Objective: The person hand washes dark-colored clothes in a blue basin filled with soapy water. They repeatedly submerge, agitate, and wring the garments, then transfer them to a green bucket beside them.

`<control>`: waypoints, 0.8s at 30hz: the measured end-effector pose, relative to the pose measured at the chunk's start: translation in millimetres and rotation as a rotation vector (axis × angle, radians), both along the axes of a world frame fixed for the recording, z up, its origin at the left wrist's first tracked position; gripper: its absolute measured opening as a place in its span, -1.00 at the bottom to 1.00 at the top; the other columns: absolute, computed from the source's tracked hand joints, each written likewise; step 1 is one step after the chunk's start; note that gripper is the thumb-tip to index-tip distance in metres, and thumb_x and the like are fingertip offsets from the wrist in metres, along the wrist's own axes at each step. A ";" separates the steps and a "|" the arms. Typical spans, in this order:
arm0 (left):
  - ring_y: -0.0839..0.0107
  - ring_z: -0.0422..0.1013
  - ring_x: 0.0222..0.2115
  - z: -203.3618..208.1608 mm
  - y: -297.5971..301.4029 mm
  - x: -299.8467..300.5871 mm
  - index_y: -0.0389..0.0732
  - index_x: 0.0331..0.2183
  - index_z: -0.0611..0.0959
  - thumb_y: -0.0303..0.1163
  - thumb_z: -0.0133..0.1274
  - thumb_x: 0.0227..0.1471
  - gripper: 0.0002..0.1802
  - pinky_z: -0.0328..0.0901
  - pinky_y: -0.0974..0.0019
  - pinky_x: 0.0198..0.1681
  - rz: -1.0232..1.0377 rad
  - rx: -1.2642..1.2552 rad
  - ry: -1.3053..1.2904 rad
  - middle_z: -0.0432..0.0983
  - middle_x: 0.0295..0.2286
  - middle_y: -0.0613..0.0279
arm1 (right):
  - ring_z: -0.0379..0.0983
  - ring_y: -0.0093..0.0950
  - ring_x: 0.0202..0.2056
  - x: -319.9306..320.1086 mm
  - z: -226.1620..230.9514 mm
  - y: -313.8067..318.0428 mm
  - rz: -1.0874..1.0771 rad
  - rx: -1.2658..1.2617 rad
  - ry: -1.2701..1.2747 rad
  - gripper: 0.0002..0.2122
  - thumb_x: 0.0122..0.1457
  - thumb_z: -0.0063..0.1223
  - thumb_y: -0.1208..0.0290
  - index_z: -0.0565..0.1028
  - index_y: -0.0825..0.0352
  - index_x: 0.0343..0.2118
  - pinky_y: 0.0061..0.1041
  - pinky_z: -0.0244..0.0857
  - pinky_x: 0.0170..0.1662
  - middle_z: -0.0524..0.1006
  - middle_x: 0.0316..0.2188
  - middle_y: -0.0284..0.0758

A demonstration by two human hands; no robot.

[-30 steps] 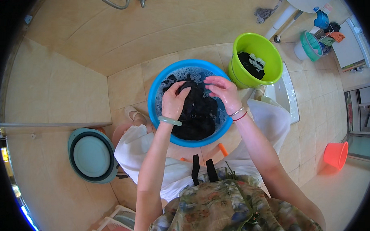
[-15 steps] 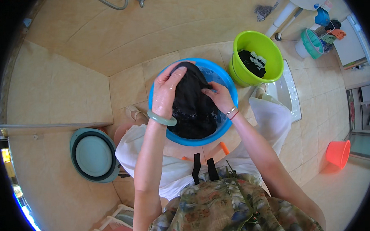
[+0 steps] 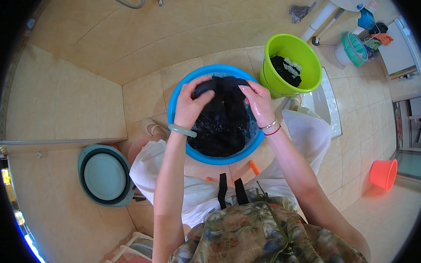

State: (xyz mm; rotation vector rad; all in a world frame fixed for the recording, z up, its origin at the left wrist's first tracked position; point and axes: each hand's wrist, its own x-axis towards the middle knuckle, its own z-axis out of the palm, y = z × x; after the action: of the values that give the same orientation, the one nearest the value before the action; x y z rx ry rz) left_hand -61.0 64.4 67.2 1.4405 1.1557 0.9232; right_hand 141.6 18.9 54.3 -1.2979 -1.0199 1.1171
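A wet black garment lies bunched in a blue basin of sudsy water on the tiled floor. Its far edge is stretched between my two hands. My left hand, below a pale green bangle, grips the cloth at the basin's left side, thumb on top. My right hand, wet and wearing a bracelet and a red cord at the wrist, pinches the cloth at the far right. Most of the garment rests in the water, and its exact kind is hidden by the folds.
Beside the basin at the right stands a lime green bucket with dark cloth inside. A grey-blue collapsible basin is at the left. Far right are a coral bucket and a lined bin. A tiled wall rises beyond.
My left hand has come down a little and the lifted cloth has sunk toward the water. My right hand has moved farther away and to the right, spreading the cloth sideways.
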 end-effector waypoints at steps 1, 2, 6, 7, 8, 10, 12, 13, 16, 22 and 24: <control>0.32 0.41 -0.15 -2.7 -2.2 2.1 -0.14 -0.09 0.59 -0.36 0.23 -0.08 -0.57 0.29 0.36 -0.03 0.008 0.140 0.112 0.46 -0.14 0.17 | 0.26 -0.76 -0.48 -4.0 11.8 -0.4 0.014 0.036 0.029 -0.84 0.18 0.07 0.42 0.52 0.43 -0.28 -0.71 0.23 -0.41 0.42 -0.52 -0.51; 0.29 0.43 -0.18 -1.8 -6.8 8.7 -0.15 -0.08 0.59 -0.35 0.26 -0.10 -0.54 0.29 0.35 -0.02 0.016 0.280 0.226 0.47 -0.15 0.16 | 0.27 -0.76 -0.47 -7.5 21.3 -0.6 0.029 0.073 0.059 -0.82 0.18 0.08 0.42 0.53 0.43 -0.26 -0.71 0.23 -0.40 0.44 -0.51 -0.51; 0.17 0.46 -0.21 -1.4 -9.8 22.5 -0.23 -0.13 0.60 -0.29 0.29 -0.12 -0.53 0.31 0.28 -0.04 0.031 0.295 0.331 0.54 -0.25 0.07 | 0.34 -0.71 -0.41 -11.7 34.6 2.0 0.102 0.072 0.160 -0.80 0.18 0.08 0.44 0.52 0.44 -0.20 -0.71 0.27 -0.28 0.49 -0.44 -0.48; 0.18 0.46 -0.21 -2.9 -8.9 23.3 -0.24 -0.15 0.61 -0.28 0.29 -0.12 -0.54 0.31 0.27 -0.05 0.043 0.223 0.339 0.55 -0.27 0.06 | 0.36 -0.69 -0.39 -10.4 32.3 3.9 0.106 0.049 0.136 -0.80 0.18 0.08 0.44 0.51 0.43 -0.18 -0.71 0.29 -0.25 0.50 -0.42 -0.47; 0.21 0.47 -0.22 3.9 -9.2 25.9 -0.28 -0.25 0.64 -0.29 0.28 -0.10 -0.64 0.32 0.29 -0.08 0.087 0.230 0.360 0.58 -0.31 0.09 | 0.38 -0.67 -0.38 -7.9 29.3 4.8 0.108 0.024 0.109 -0.78 0.18 0.08 0.45 0.50 0.43 -0.16 -0.71 0.30 -0.21 0.51 -0.39 -0.46; 0.28 0.48 -0.24 10.4 -8.7 29.4 -0.29 -0.30 0.65 -0.32 0.26 -0.08 -0.70 0.32 0.32 -0.11 0.113 0.264 0.358 0.59 -0.32 0.10 | 0.39 -0.63 -0.34 -4.5 23.6 1.9 0.086 0.044 0.183 -0.74 0.14 0.07 0.51 0.45 0.41 -0.09 -0.66 0.31 -0.17 0.51 -0.30 -0.43; 0.28 0.48 -0.27 13.9 -7.7 30.0 -0.28 -0.33 0.66 -0.35 0.24 -0.07 -0.75 0.32 0.32 -0.15 0.149 0.249 0.251 0.58 -0.33 0.09 | 0.40 -0.60 -0.29 -0.7 10.8 0.4 0.072 0.070 0.159 -0.66 0.07 0.06 0.57 0.41 0.39 -0.04 -0.62 0.32 -0.14 0.49 -0.21 -0.40; 0.24 0.47 -0.29 15.5 -6.4 29.6 -0.28 -0.34 0.65 -0.37 0.22 -0.06 -0.78 0.32 0.31 -0.18 0.171 0.218 0.144 0.56 -0.34 0.08 | 0.39 -0.59 -0.26 2.9 -3.2 0.9 0.069 0.085 0.097 -0.61 0.03 0.06 0.59 0.38 0.38 -0.02 -0.60 0.32 -0.13 0.48 -0.17 -0.38; 0.46 0.44 -0.34 29.5 -5.7 36.0 -0.28 -0.32 0.66 -0.40 0.21 -0.02 -0.81 0.32 0.42 -0.21 0.153 0.276 0.106 0.57 -0.40 0.23 | 0.39 -0.52 -0.19 14.3 -38.6 -3.3 0.077 0.016 -0.077 -0.51 -0.09 0.06 0.63 0.35 0.35 0.01 -0.54 0.31 -0.08 0.45 -0.07 -0.33; 0.63 0.40 -0.36 46.2 -9.7 35.6 -0.27 -0.28 0.66 -0.42 0.18 0.03 -0.82 0.31 0.53 -0.23 0.125 0.192 -0.108 0.56 -0.41 0.38 | 0.34 -0.15 -0.01 9.7 -103.4 -10.4 0.169 -0.104 -0.476 -0.29 -0.17 0.24 0.50 0.25 0.25 0.16 -0.30 0.21 0.11 0.41 0.01 -0.14; 0.64 0.40 -0.36 58.0 -11.0 36.7 -0.27 -0.28 0.66 -0.42 0.17 0.04 -0.82 0.31 0.54 -0.23 0.118 0.180 -0.150 0.56 -0.41 0.38 | 0.32 -0.11 0.02 12.4 -115.3 -11.5 0.168 -0.070 -0.600 -0.32 -0.15 0.26 0.46 0.28 0.24 0.14 -0.27 0.18 0.13 0.39 0.04 -0.14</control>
State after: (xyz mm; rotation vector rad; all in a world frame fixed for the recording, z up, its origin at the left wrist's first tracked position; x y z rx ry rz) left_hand -24.3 53.4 125.2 1.4290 1.0766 1.2234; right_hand 154.0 7.4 -61.0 -1.6775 -1.5622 0.9039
